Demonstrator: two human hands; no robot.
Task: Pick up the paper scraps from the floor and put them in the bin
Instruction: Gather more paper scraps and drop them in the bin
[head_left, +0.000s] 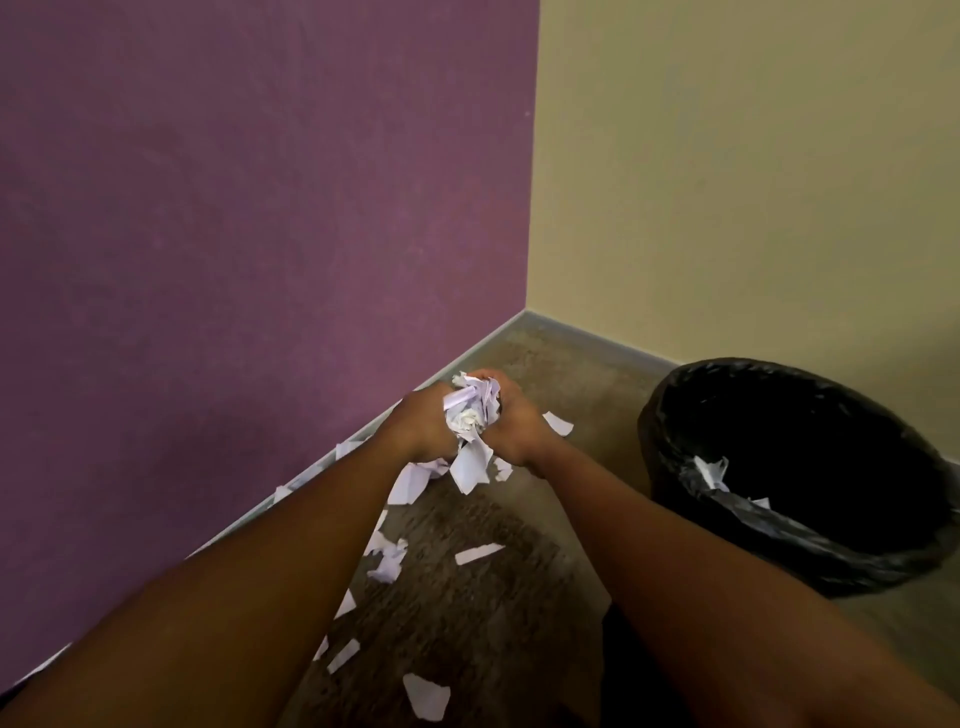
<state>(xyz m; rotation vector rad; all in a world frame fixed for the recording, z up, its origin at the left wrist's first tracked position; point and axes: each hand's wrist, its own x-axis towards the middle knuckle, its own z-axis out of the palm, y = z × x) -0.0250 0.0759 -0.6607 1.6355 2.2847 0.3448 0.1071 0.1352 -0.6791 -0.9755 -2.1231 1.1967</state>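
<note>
Both hands, left (423, 421) and right (514, 423), press together around a wad of paper scraps (471, 410), likely to keep loose pieces from slipping. More scraps (426, 695) litter the floor (483, 613) along the wall edge; the bin (800, 551) waits at the right.

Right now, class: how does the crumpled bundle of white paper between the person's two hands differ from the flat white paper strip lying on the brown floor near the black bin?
The crumpled bundle of white paper is wadded from many pieces; the flat white paper strip is one smooth piece. The bundle is squeezed between the left hand and right hand, above the floor; the strip lies loose on the brown floor. The bundle looks bulkier. Both are white and outside the black bin.
</note>
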